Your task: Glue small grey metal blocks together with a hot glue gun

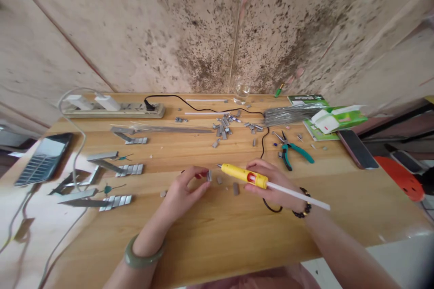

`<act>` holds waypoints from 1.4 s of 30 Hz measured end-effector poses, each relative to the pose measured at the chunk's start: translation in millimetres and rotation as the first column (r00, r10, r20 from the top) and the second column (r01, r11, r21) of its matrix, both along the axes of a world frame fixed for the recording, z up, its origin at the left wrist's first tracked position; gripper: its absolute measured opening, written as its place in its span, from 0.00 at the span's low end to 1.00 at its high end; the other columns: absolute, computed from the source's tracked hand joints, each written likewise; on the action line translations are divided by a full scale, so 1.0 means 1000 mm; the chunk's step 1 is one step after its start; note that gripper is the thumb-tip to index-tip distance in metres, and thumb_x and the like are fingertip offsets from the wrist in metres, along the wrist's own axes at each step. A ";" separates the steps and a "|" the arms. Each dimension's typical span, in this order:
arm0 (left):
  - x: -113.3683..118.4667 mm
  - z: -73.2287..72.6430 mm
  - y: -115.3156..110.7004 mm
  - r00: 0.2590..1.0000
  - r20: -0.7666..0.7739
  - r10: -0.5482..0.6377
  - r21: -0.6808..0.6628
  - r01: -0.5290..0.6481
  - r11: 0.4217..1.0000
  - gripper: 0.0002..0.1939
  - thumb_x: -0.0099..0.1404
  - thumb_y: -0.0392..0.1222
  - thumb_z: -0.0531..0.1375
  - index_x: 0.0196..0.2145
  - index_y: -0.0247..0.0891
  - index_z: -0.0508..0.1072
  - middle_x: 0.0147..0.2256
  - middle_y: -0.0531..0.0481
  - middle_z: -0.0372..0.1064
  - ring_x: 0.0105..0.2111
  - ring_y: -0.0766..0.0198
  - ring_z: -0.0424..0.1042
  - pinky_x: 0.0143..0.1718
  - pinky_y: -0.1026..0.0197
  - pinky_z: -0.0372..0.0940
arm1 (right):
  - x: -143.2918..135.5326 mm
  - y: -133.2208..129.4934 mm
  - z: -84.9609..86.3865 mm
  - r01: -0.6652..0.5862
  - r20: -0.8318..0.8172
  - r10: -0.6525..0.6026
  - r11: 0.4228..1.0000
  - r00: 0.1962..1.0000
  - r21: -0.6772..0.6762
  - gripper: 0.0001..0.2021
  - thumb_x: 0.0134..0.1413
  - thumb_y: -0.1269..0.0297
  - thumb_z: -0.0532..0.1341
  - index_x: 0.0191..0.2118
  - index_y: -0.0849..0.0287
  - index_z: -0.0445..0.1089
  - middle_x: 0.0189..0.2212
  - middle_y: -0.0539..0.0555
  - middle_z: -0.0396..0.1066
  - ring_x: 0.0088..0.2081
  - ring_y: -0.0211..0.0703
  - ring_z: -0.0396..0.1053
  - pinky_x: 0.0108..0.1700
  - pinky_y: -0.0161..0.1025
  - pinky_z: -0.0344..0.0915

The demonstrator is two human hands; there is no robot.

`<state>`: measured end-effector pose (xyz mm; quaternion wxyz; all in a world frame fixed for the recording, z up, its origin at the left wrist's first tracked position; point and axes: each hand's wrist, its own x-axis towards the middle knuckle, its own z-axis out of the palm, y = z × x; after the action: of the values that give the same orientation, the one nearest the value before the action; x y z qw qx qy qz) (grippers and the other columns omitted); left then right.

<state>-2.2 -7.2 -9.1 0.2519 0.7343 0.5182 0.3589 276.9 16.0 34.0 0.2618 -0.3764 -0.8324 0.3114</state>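
Note:
My right hand (271, 185) is wrapped round a yellow hot glue gun (237, 172), its nozzle aimed left. A white glue stick (298, 195) sticks out of its back end. Between thumb and fingertips my left hand (186, 187) pinches a small grey piece (209, 175), just left of the nozzle; a narrow gap shows between the two. Small grey blocks lie on the wooden table (217, 244) under and beside the hands, one of them a darker oblong block (236, 188) below the gun.
Grey pieces (222, 126) are heaped mid-table. Teal-handled pliers (291, 149), a wire bundle (291, 114) and a phone (357, 149) lie right. Left are bent grey assemblies (101, 158), a tablet-like device (44, 158) and a power strip (132, 110). A glass (241, 92) stands by the wall.

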 end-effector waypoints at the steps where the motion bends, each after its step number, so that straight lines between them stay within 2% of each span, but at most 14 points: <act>1: 0.000 0.001 0.000 1.000 -0.002 0.006 0.007 -0.006 1.000 0.10 0.63 0.44 0.60 0.42 0.40 0.71 0.37 0.49 0.75 0.35 0.63 0.73 0.38 0.60 0.70 | -0.002 0.002 -0.003 -0.004 -0.021 0.004 1.000 1.000 -0.003 0.08 0.56 0.60 0.62 0.41 0.55 0.69 0.42 0.56 0.69 0.42 0.45 0.70 0.44 0.42 0.69; 4: -0.001 0.002 0.002 0.999 -0.021 0.024 0.030 -0.024 0.999 0.10 0.63 0.43 0.60 0.42 0.39 0.71 0.37 0.48 0.74 0.35 0.63 0.73 0.39 0.59 0.69 | -0.006 0.002 -0.014 0.001 -0.101 -0.003 1.000 0.995 -0.022 0.07 0.56 0.62 0.62 0.40 0.56 0.68 0.41 0.55 0.71 0.42 0.44 0.70 0.44 0.40 0.69; 7: 0.000 0.002 0.003 0.999 -0.035 0.026 0.040 -0.024 0.999 0.11 0.63 0.43 0.60 0.42 0.39 0.71 0.37 0.48 0.74 0.35 0.62 0.72 0.40 0.58 0.69 | -0.007 -0.002 -0.021 -0.009 -0.139 -0.005 0.995 0.990 -0.103 0.06 0.54 0.65 0.62 0.39 0.57 0.68 0.38 0.54 0.72 0.38 0.43 0.71 0.41 0.38 0.69; 10: 0.000 0.001 0.003 0.999 -0.030 0.016 0.012 -0.016 1.000 0.11 0.62 0.43 0.60 0.42 0.40 0.71 0.37 0.48 0.74 0.35 0.62 0.73 0.39 0.59 0.69 | -0.005 -0.006 -0.021 -0.050 -0.158 0.021 0.982 0.987 -0.181 0.03 0.56 0.65 0.60 0.34 0.58 0.68 0.35 0.53 0.71 0.34 0.40 0.71 0.37 0.36 0.69; 14: -0.001 0.000 0.003 1.000 -0.003 -0.002 -0.024 0.002 1.000 0.10 0.62 0.44 0.61 0.42 0.40 0.72 0.36 0.49 0.74 0.35 0.63 0.73 0.37 0.61 0.70 | -0.005 -0.008 -0.019 -0.069 -0.208 0.016 0.965 0.978 -0.252 0.05 0.56 0.62 0.59 0.34 0.58 0.68 0.31 0.51 0.70 0.31 0.39 0.70 0.34 0.34 0.69; 20: -0.002 -0.002 0.003 0.998 0.057 -0.022 -0.047 0.025 0.999 0.11 0.62 0.45 0.61 0.43 0.41 0.73 0.36 0.49 0.75 0.36 0.63 0.74 0.39 0.62 0.70 | -0.008 -0.012 -0.022 -0.030 -0.179 0.013 0.995 0.984 -0.093 0.08 0.56 0.58 0.59 0.31 0.55 0.68 0.29 0.52 0.69 0.32 0.44 0.69 0.36 0.38 0.70; 26: -0.003 -0.005 0.002 0.996 0.084 -0.031 -0.046 0.035 0.998 0.12 0.62 0.45 0.62 0.43 0.41 0.73 0.36 0.48 0.75 0.36 0.63 0.74 0.39 0.62 0.70 | -0.008 -0.013 -0.022 -0.016 -0.188 0.005 0.998 0.982 -0.056 0.08 0.59 0.58 0.58 0.31 0.55 0.68 0.29 0.51 0.69 0.31 0.42 0.70 0.35 0.36 0.69; 30: -0.002 -0.003 0.002 0.995 0.083 -0.051 -0.061 0.056 0.997 0.12 0.62 0.44 0.62 0.43 0.41 0.73 0.36 0.48 0.75 0.36 0.62 0.74 0.40 0.61 0.70 | -0.008 -0.011 -0.022 -0.015 -0.192 0.000 0.997 0.981 -0.077 0.08 0.58 0.58 0.59 0.32 0.55 0.68 0.29 0.51 0.70 0.32 0.43 0.70 0.35 0.36 0.69; 36: -0.001 -0.001 0.003 0.995 0.085 -0.056 -0.061 0.062 0.996 0.12 0.61 0.45 0.62 0.42 0.40 0.74 0.36 0.47 0.75 0.36 0.61 0.74 0.40 0.60 0.70 | -0.006 -0.008 -0.024 -0.060 -0.159 0.028 0.978 0.987 -0.198 0.09 0.58 0.58 0.57 0.33 0.57 0.68 0.30 0.51 0.69 0.31 0.40 0.69 0.35 0.34 0.68; 42: -0.002 -0.001 0.004 0.996 0.076 -0.055 -0.060 0.059 0.996 0.12 0.62 0.45 0.62 0.42 0.40 0.74 0.36 0.47 0.75 0.36 0.62 0.74 0.39 0.61 0.70 | -0.004 -0.009 -0.025 -0.071 -0.126 0.049 0.982 0.991 -0.173 0.09 0.58 0.58 0.58 0.32 0.57 0.68 0.30 0.51 0.68 0.33 0.40 0.68 0.38 0.35 0.67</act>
<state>-4.0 -3.7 -10.5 0.3037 0.7268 0.4982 0.3623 272.5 6.7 9.5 0.2679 -0.3531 -0.7948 0.4144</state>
